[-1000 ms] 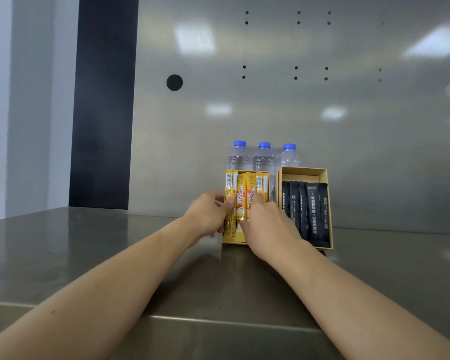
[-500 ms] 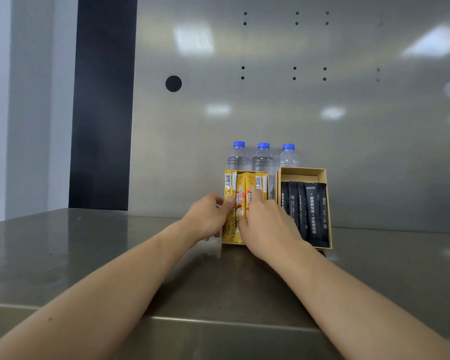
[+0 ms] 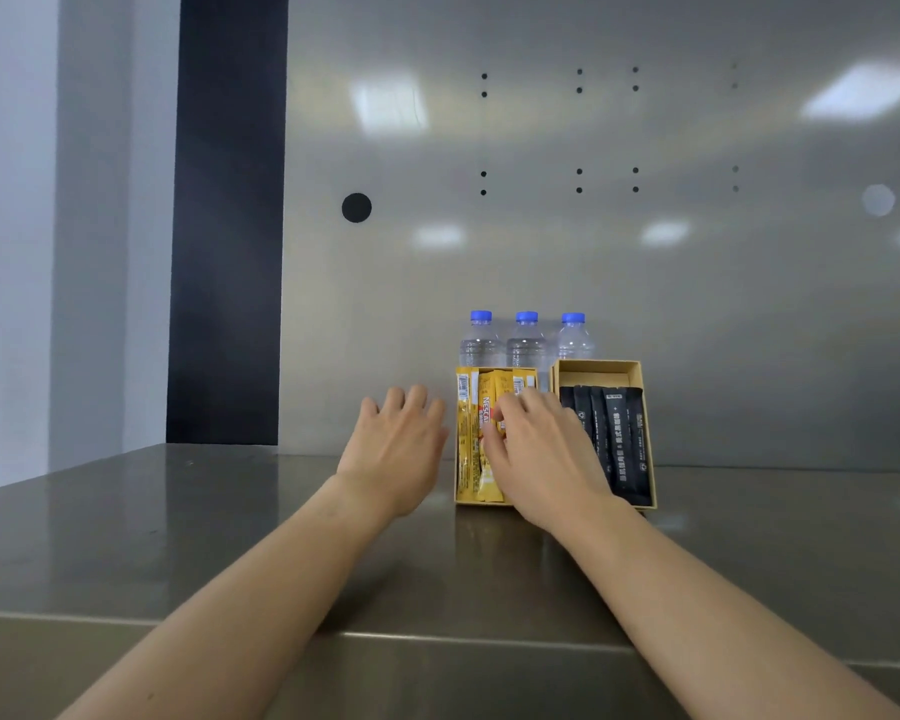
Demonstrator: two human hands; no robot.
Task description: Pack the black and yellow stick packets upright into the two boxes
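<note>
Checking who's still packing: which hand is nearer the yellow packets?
Right. The right hand lies over the yellow packets, fingers touching them. The left hand is open beside their box, apart from them.

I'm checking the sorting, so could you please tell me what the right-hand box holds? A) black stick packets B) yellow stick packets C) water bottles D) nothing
A: the right-hand box holds a row of black stick packets, while the yellow stick packets fill the box to its left.
</note>
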